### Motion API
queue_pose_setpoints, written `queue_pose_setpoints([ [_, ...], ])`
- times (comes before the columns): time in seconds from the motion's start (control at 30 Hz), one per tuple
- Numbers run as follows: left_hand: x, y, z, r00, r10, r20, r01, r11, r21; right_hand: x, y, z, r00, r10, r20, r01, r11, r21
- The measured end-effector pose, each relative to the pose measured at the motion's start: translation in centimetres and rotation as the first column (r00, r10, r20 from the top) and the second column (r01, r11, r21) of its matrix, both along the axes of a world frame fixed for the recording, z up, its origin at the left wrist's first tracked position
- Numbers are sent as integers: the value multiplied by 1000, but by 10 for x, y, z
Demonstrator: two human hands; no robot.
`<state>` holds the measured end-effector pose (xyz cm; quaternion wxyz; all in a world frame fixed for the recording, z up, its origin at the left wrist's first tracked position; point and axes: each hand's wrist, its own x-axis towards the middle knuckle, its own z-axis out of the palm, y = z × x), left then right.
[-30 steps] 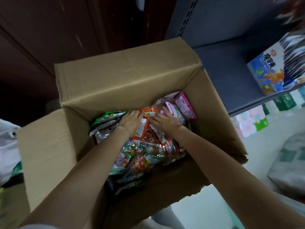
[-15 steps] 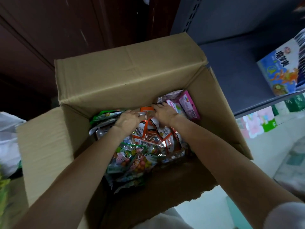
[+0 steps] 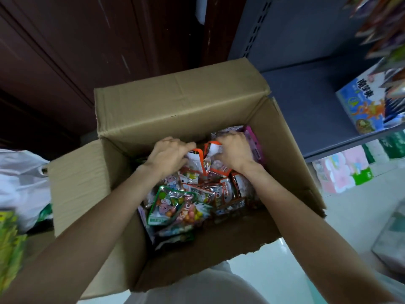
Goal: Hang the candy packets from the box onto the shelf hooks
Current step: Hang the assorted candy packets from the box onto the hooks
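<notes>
From the head view, the only one I have, I am looking down into an open cardboard box (image 3: pixel 175 106) standing on the floor just beside a grey shelf unit (image 3: pixel 306 95); its flaps are folded outward, which I take to be for free access to the contents. Both hands are down inside, at the far end of the heap of candy packets (image 3: pixel 182 207); the left hand (image 3: pixel 167 155) has its fingers curled over the white-and-orange top of an orange-edged packet (image 3: pixel 194 163), gripping it at the header; the right hand (image 3: pixel 235 150) is likewise curled round the top of a neighbouring packet of the same kind, with a pink packet (image 3: pixel 255 143) lying just beside it against the box wall. My guess is that the headers are gathered because that is where a hook hole would sit, though I cannot make one out; the packets lower in the pile, a green-edged packet (image 3: pixel 166 207) among them, lie loose and overlapped. No hooks show clearly; blurred goods hang at the upper right, and a blue carton (image 3: pixel 363 104) stands on the shelf. So I judge the picking step is underway; nothing has been lifted clear.
</notes>
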<state>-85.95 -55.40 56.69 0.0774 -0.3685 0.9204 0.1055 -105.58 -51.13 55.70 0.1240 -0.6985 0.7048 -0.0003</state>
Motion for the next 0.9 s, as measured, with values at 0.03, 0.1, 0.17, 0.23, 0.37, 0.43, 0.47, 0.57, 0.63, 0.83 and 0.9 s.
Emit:
queue_pose_setpoints([
  [0.03,5,2,12,994,77,-75,-76,997,12,-6,11,15,989,-89,121,103,988,-113],
  [0.1,17,9,32,924,267,-274,-258,964,69,-19,34,42,918,-178,356,290,911,-294],
  [0.17,29,17,45,747,463,-477,-388,886,253,-25,56,69,839,-125,529,367,847,-383],
  [0.23,38,25,51,496,648,-577,-390,761,519,-25,74,90,792,-22,610,372,810,-453],
  [0.37,40,34,61,14,864,-504,-193,497,846,-18,98,110,799,16,602,330,825,-459],
  [0.43,39,39,68,-52,874,-483,-116,475,873,-12,104,117,795,20,607,307,849,-430],
  [0.47,39,42,71,-52,874,-484,-92,478,873,-8,107,121,775,27,631,295,868,-399],
  [0.57,38,53,82,-5,841,-541,-54,540,840,9,112,131,703,16,711,276,915,-293],
  [0.63,37,61,93,70,779,-623,-33,626,779,18,111,134,703,20,711,259,924,-283],
  [0.83,26,79,117,283,619,-732,78,746,661,36,102,141,661,-97,744,406,881,-245],
  [0.9,21,79,116,371,595,-713,110,734,670,42,102,141,615,-130,777,444,872,-205],
])
